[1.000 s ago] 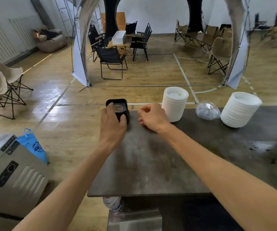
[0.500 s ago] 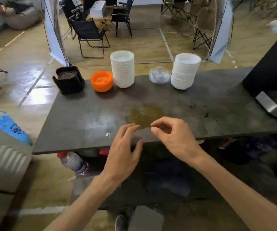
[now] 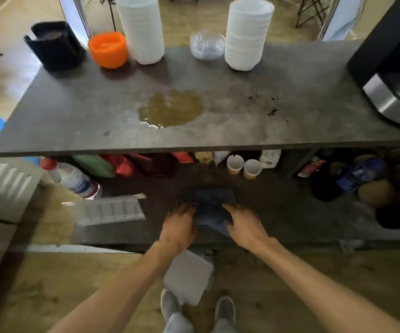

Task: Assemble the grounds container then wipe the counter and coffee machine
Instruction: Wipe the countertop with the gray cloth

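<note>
Both hands on lower shelf: left hand (image 3: 178,228) and right hand (image 3: 245,225) rest spread-fingered on one dark cloth (image 3: 209,205). One grounds container (image 3: 53,45) at counter (image 3: 74,109) far-left corner; two white cup stacks (image 3: 141,30); one brown puddle (image 3: 172,108).

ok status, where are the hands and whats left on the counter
Left hand and right hand both on dark cloth, lower shelf. Brown spill unwiped on counter. Nothing blocking.

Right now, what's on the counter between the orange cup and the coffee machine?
In the head view, two white stacks and a clear plastic bag stand between the orange cup and the coffee machine.
</note>
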`<action>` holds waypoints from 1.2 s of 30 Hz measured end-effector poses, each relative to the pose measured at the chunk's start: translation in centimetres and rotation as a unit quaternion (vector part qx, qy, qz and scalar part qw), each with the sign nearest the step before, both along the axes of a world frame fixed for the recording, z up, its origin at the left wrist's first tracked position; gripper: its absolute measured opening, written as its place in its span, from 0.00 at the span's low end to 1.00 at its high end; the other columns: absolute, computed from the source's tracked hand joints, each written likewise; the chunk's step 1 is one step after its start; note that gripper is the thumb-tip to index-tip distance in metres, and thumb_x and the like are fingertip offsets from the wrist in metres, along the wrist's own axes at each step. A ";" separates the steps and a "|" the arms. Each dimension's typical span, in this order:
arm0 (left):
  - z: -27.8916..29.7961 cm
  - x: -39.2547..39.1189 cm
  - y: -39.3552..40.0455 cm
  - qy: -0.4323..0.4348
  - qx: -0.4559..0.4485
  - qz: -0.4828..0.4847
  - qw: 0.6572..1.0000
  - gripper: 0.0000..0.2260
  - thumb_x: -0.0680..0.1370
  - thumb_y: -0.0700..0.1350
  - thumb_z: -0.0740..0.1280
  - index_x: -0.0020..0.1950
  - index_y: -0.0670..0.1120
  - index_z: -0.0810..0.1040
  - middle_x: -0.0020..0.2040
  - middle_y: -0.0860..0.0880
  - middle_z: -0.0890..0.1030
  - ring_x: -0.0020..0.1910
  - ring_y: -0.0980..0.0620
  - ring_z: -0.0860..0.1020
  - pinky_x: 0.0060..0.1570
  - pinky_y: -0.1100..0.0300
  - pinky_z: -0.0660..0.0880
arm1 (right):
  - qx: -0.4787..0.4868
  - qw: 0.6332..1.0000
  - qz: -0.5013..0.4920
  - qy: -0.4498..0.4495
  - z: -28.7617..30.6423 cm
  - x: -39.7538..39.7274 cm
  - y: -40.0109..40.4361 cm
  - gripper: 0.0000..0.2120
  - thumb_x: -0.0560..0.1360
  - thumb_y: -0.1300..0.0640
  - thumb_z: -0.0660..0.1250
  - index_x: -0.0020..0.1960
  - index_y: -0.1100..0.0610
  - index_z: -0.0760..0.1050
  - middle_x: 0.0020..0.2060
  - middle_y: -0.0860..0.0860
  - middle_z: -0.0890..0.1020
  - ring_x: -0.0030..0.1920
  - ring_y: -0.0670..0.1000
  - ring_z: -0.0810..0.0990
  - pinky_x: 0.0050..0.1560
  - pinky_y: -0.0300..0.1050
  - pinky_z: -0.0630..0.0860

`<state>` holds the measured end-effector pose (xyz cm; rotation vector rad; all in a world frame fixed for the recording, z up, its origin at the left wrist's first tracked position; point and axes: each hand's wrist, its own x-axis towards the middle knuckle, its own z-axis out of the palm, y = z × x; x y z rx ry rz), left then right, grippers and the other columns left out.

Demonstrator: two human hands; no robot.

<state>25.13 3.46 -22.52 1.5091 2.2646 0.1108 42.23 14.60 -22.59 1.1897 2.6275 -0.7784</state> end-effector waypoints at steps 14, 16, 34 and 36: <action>1.4 0.1 2.6 0.019 0.044 0.004 0.999 0.19 0.73 0.47 0.66 0.64 0.50 0.74 0.58 0.46 0.80 0.57 0.43 0.78 0.57 0.52 0.71 | 0.050 0.994 -0.032 0.091 0.3 0.0 1.1 0.16 0.71 0.50 0.65 0.59 0.48 0.74 0.53 0.50 0.82 0.53 0.55 0.79 0.51 0.50 0.77; 3.2 -0.4 3.1 -0.013 0.041 0.001 0.999 0.14 0.73 0.48 0.65 0.59 0.50 0.75 0.55 0.45 0.81 0.53 0.41 0.79 0.48 0.54 0.71 | -0.008 0.991 -0.050 0.125 2.0 0.7 2.0 0.14 0.69 0.48 0.65 0.54 0.46 0.74 0.47 0.49 0.83 0.47 0.54 0.81 0.43 0.51 0.78; -7.5 -1.8 5.0 -0.080 0.049 0.012 0.996 0.31 0.73 0.57 0.64 0.75 0.52 0.64 0.71 0.48 0.69 0.70 0.44 0.67 0.72 0.47 0.60 | 0.011 0.996 -0.048 0.081 -7.0 -1.2 4.9 0.31 0.73 0.58 0.68 0.74 0.52 0.64 0.69 0.56 0.68 0.69 0.60 0.68 0.68 0.57 0.69; -7.3 -2.2 5.7 -0.114 0.021 0.027 0.993 0.33 0.71 0.58 0.63 0.76 0.54 0.62 0.71 0.48 0.68 0.70 0.44 0.65 0.73 0.47 0.58 | -0.013 0.996 -0.046 0.072 -7.5 -1.6 5.8 0.29 0.74 0.59 0.68 0.73 0.52 0.66 0.69 0.55 0.69 0.68 0.59 0.70 0.68 0.56 0.70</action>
